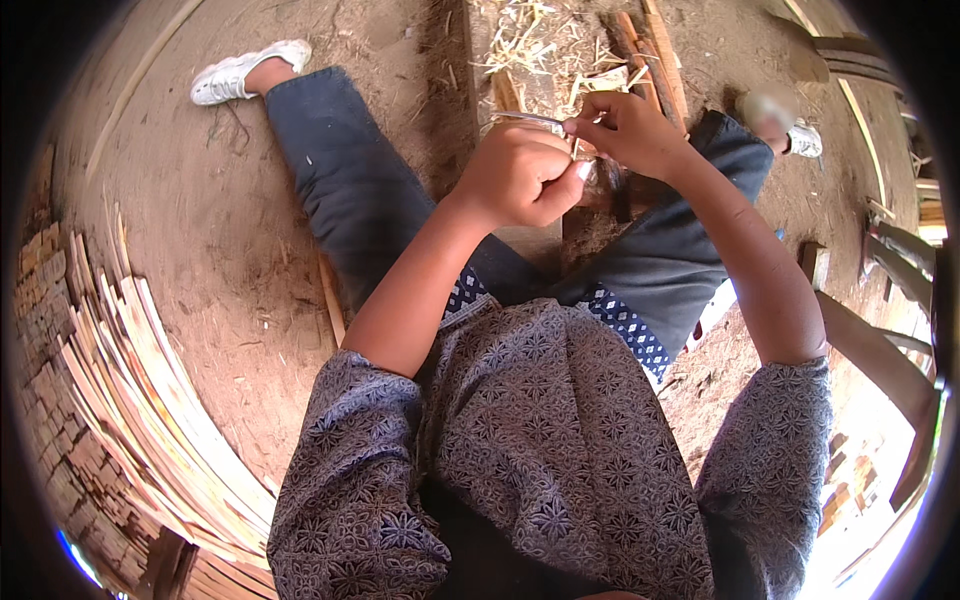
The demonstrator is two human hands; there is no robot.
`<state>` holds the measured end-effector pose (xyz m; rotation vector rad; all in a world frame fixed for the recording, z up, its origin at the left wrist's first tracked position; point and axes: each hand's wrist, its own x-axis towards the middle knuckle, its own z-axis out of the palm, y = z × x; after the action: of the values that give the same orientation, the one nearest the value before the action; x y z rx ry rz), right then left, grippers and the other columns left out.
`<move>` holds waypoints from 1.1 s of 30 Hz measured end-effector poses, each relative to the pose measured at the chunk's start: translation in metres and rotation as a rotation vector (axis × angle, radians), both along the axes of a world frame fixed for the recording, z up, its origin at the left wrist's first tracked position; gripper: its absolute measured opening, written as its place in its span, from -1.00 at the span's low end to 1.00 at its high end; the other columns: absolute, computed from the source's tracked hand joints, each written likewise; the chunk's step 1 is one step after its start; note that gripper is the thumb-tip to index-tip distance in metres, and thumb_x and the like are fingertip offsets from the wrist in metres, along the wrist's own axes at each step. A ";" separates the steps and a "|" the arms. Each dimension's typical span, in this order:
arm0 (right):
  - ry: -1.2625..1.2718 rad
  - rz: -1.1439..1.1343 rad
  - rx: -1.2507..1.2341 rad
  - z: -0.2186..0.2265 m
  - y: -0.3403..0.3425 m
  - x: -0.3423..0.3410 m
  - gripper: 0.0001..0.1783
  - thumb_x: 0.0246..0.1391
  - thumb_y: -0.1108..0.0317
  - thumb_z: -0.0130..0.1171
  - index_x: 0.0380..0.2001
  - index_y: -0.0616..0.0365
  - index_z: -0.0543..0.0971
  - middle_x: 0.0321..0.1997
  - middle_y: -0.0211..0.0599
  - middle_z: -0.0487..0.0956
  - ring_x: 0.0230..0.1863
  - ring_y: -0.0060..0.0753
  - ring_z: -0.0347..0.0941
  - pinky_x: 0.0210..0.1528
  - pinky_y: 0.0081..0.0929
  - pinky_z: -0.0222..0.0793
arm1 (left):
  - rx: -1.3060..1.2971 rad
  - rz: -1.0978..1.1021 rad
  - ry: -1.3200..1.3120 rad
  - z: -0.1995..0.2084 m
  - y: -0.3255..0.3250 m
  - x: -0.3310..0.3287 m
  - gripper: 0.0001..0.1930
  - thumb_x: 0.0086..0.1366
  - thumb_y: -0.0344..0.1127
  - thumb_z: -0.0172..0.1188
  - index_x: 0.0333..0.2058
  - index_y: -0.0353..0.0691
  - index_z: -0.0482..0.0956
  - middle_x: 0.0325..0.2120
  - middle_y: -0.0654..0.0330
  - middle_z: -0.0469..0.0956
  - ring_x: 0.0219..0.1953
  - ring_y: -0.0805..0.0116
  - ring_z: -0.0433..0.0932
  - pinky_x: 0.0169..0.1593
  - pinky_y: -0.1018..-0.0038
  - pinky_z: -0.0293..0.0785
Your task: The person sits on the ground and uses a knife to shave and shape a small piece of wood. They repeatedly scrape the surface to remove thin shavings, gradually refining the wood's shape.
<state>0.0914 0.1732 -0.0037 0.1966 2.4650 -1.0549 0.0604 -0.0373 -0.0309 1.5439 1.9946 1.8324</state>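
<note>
My left hand (pixel 522 178) is closed in a fist over a wooden plank, and what its fingers hold is hidden. A thin pale sliver of wood (pixel 576 147) stands out between my two hands; I cannot tell which one grips it. Just to the right, my right hand (pixel 632 130) pinches the end of a narrow metal blade (pixel 530 117). The blade points left, passing just beyond the knuckles of my left hand. Pale curled shavings (pixel 518 45) lie on the plank (pixel 482 30) beyond both hands.
Brown wooden sticks (pixel 662 65) lie by the plank's far right side. My legs (pixel 350 170) stretch out on either side of it over a dirt floor (pixel 230 250). Long split wood strips (pixel 160 400) are stacked at left. Curved wooden parts (pixel 875 350) stand at right.
</note>
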 end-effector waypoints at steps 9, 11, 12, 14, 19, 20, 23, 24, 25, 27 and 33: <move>0.123 0.087 0.218 -0.028 0.001 -0.035 -0.47 0.20 -0.20 0.26 -0.26 0.13 0.64 -0.48 -0.10 0.62 -0.41 -0.12 0.57 -0.25 -0.12 0.45 | -0.053 -0.004 0.054 0.007 0.002 0.002 -0.60 0.20 -0.37 0.19 -0.76 -0.24 0.26 -0.77 0.10 0.28 -0.68 0.03 0.33 -0.51 0.19 0.29; 0.140 0.137 0.263 -0.034 -0.006 -0.045 -0.48 0.18 -0.21 0.26 -0.25 0.08 0.66 -0.41 -0.05 0.66 -0.29 -0.05 0.66 -0.16 -0.08 0.52 | -0.011 -0.018 0.053 0.005 0.003 0.004 -0.59 0.23 -0.44 0.17 -0.74 -0.25 0.22 -0.76 0.12 0.22 -0.70 0.08 0.23 -0.53 0.22 0.20; 0.110 0.134 0.258 -0.035 -0.008 -0.054 -0.49 0.19 -0.21 0.25 -0.20 0.04 0.68 -0.35 -0.04 0.68 -0.23 -0.01 0.66 -0.10 -0.08 0.53 | -0.012 -0.014 0.048 0.006 0.005 0.004 -0.59 0.24 -0.44 0.17 -0.74 -0.26 0.22 -0.76 0.12 0.23 -0.70 0.09 0.24 -0.53 0.22 0.20; 0.127 0.057 0.342 -0.060 -0.014 -0.069 -0.49 0.19 -0.20 0.25 -0.17 0.04 0.68 -0.33 -0.04 0.69 -0.24 -0.01 0.66 -0.10 -0.09 0.54 | -0.019 -0.001 0.044 0.007 0.007 0.006 -0.59 0.24 -0.43 0.17 -0.74 -0.26 0.24 -0.75 0.12 0.25 -0.70 0.09 0.25 -0.53 0.22 0.20; -0.149 -0.122 0.119 -0.077 -0.001 -0.082 -0.44 0.17 -0.26 0.25 -0.10 0.02 0.69 -0.36 -0.16 0.70 -0.32 -0.19 0.67 -0.15 -0.16 0.56 | 0.042 0.028 -0.012 0.009 -0.006 -0.004 -0.60 0.25 -0.44 0.17 -0.74 -0.27 0.26 -0.75 0.12 0.27 -0.70 0.12 0.26 -0.53 0.23 0.20; -0.009 -0.082 0.220 -0.083 -0.002 -0.081 -0.40 0.14 -0.27 0.28 -0.10 0.05 0.68 -0.46 -0.27 0.68 -0.45 -0.33 0.63 -0.29 -0.27 0.56 | 0.067 0.039 -0.041 0.011 -0.008 -0.002 -0.60 0.25 -0.44 0.17 -0.74 -0.27 0.26 -0.75 0.12 0.26 -0.70 0.12 0.26 -0.53 0.24 0.20; -0.054 -0.168 0.067 -0.086 -0.002 -0.069 -0.41 0.13 -0.25 0.32 -0.15 0.09 0.68 -0.54 -0.32 0.65 -0.57 -0.43 0.57 -0.40 -0.34 0.54 | 0.036 0.031 -0.028 0.012 -0.010 0.000 -0.60 0.26 -0.45 0.16 -0.74 -0.27 0.27 -0.75 0.12 0.26 -0.69 0.13 0.26 -0.52 0.25 0.21; -0.045 -0.228 -0.015 -0.068 -0.012 -0.060 -0.44 0.15 -0.23 0.32 -0.22 0.11 0.67 -0.58 -0.30 0.62 -0.58 -0.45 0.56 -0.43 -0.34 0.50 | 0.024 0.027 -0.018 0.010 -0.011 0.000 -0.60 0.26 -0.45 0.16 -0.74 -0.27 0.27 -0.75 0.12 0.26 -0.69 0.13 0.26 -0.52 0.25 0.21; -0.031 -0.184 -0.048 -0.055 -0.013 -0.055 -0.46 0.17 -0.21 0.32 -0.23 0.11 0.66 -0.59 -0.35 0.60 -0.61 -0.50 0.50 -0.49 -0.41 0.43 | 0.012 0.022 -0.009 0.008 -0.012 -0.002 -0.60 0.26 -0.44 0.15 -0.74 -0.27 0.27 -0.75 0.12 0.26 -0.69 0.12 0.26 -0.52 0.25 0.21; -0.003 -0.122 -0.112 -0.027 -0.009 -0.037 -0.50 0.20 -0.17 0.31 -0.24 0.09 0.62 -0.61 -0.45 0.56 -0.67 -0.61 0.39 -0.60 -0.56 0.30 | -0.002 -0.007 0.007 0.006 -0.008 -0.001 -0.60 0.27 -0.43 0.15 -0.74 -0.27 0.27 -0.75 0.12 0.25 -0.69 0.12 0.25 -0.52 0.24 0.21; 0.129 0.036 0.094 -0.032 -0.002 -0.024 -0.47 0.22 -0.16 0.29 -0.29 0.18 0.63 -0.66 -0.32 0.50 -0.61 -0.46 0.41 -0.46 -0.33 0.31 | -0.044 -0.029 0.021 0.008 -0.006 0.002 -0.58 0.28 -0.41 0.15 -0.74 -0.26 0.25 -0.75 0.13 0.23 -0.68 0.10 0.23 -0.51 0.23 0.20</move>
<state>0.0675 0.1712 -0.0352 0.1163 2.6259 -0.9653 0.0623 -0.0435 -0.0233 1.5780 1.9962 1.7567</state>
